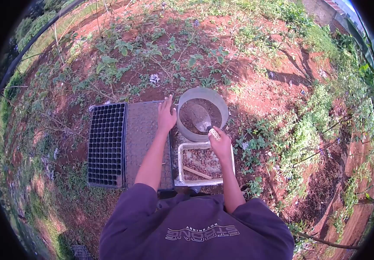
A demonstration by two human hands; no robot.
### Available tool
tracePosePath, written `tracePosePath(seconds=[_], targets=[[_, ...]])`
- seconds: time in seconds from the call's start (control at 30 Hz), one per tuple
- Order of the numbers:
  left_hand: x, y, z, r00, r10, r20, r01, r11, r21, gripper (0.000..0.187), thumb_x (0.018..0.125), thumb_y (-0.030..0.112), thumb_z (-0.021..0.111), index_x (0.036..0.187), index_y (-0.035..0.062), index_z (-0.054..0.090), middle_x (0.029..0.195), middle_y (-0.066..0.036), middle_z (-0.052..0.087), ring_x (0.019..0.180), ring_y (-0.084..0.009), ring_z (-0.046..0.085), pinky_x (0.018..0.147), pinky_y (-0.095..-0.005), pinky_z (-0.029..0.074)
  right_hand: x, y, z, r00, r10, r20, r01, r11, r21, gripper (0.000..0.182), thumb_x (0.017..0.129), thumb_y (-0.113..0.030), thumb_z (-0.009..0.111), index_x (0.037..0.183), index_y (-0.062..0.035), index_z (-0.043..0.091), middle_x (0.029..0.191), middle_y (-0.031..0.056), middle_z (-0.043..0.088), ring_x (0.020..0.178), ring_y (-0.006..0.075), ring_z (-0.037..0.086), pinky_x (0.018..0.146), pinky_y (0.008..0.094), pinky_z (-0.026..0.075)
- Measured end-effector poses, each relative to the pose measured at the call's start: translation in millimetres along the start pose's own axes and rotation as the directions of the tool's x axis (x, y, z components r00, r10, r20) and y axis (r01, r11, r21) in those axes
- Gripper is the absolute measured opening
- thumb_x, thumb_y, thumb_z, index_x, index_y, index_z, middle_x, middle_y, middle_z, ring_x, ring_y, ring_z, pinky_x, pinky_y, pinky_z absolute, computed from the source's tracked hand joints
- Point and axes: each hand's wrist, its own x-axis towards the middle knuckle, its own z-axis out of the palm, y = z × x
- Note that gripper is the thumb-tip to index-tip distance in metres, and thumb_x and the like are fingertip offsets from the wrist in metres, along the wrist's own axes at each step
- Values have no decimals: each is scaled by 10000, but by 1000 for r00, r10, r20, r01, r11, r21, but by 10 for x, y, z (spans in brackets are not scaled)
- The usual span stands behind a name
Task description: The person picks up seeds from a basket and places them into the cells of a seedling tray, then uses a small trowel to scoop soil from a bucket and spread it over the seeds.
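My right hand [221,142] is closed around the light handle of a trowel [204,125], whose metal blade lies in dark soil inside a round, pale bucket [226,113]. My left hand [166,116] has its fingers stretched out, beside the bucket's left side and over the right edge of a soil-covered seedling tray [141,134]. Left of that tray sits a black tray with empty cells [106,145]. Below the bucket, a white rectangular container [180,167] holds brown seed-like pieces and a small wooden stick [197,173].
Reddish ground [148,93] with weeds and thin plants surrounds the trays. A dark hose or pipe [33,41] runs across the upper left. Leafy plants [260,138] grow right of the bucket, and a wall [319,13] stands at the upper right.
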Motion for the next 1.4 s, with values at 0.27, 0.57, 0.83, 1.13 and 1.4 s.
tracePosePath(seconds=[0.27, 0.57, 0.83, 1.13, 1.4], targets=[[-912, -219, -494, 985, -121, -122, 110, 989, -94, 240, 867, 97, 565, 1102, 86, 614, 1296, -164, 532, 1235, -349, 451, 1068, -443, 311, -318, -509, 141, 999, -48, 9, 48, 996, 82, 370, 810, -182, 702, 1146, -35, 651, 987, 163, 699, 897, 183, 671, 815, 306, 503], [-1825, -952, -1444, 983, -183, -28, 181, 982, -54, 81, 859, 101, 575, 917, 80, 628, 1180, -154, 578, 1176, -352, 477, 1048, -449, 325, -1007, -732, 793, 976, -218, 6, 216, 971, 104, 373, 806, -186, 698, 1143, -34, 652, 976, 184, 696, 886, 210, 683, 784, 314, 509], [-2494, -1691, -2009, 984, -180, -13, 178, 980, -90, 143, 853, 79, 562, 990, 82, 602, 1163, -162, 598, 1213, -394, 463, 1046, -452, 345, -1996, -586, 1611, 995, -44, 91, 29, 987, 157, 394, 792, -177, 717, 1145, -19, 648, 959, 152, 700, 824, 167, 662, 772, 292, 505], [-3085, -2140, -2349, 964, -266, 16, 264, 962, 65, 373, 821, 66, 554, 1192, 49, 524, 1345, -185, 491, 1317, -390, 373, 1066, -514, 305, -2734, -663, 2008, 984, 31, 173, -46, 996, 79, 379, 784, -148, 716, 1143, -40, 660, 1003, 134, 702, 901, 143, 648, 808, 282, 497], [-3472, -2225, -2482, 944, -301, 138, 281, 949, 146, 442, 835, 127, 528, 1270, 59, 483, 1435, -158, 395, 1382, -341, 280, 1116, -524, 220, -2955, -647, 2064, 966, 11, 259, -14, 1000, 8, 387, 780, -229, 704, 1135, -79, 667, 1021, 179, 684, 952, 268, 676, 821, 327, 505]])
